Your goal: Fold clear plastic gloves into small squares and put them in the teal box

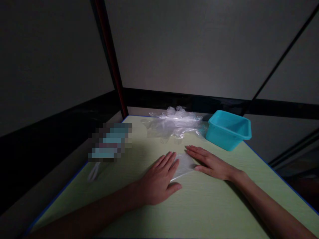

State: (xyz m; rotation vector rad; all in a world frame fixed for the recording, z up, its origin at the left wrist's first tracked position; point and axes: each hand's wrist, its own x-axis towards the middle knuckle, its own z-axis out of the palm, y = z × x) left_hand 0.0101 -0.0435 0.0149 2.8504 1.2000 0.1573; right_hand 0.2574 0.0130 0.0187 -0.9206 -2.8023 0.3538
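A thin, clear plastic sheet (184, 165), perhaps a folded disposable glove, lies on the pale green table (199, 209) between my hands. Across its left side rests my left hand (160, 181), flat with the fingers stretched out and the thumb apart. My right hand (208, 162) lies at the sheet's right edge, fingers extended and thumb pointing inward. Neither hand grips anything. Beyond them, a loose pile of clear disposable plastic gloves (178, 122) spreads over the back of the table. Parts of the sheet are hidden under my hands.
At the back right corner stands a turquoise plastic basin (224, 134). A pixelated, blurred-out item (111, 142) is at the left edge, with a white loop (93, 172) sticking out below it. Dark-trimmed wall panels (186, 49) close off the back and left sides.
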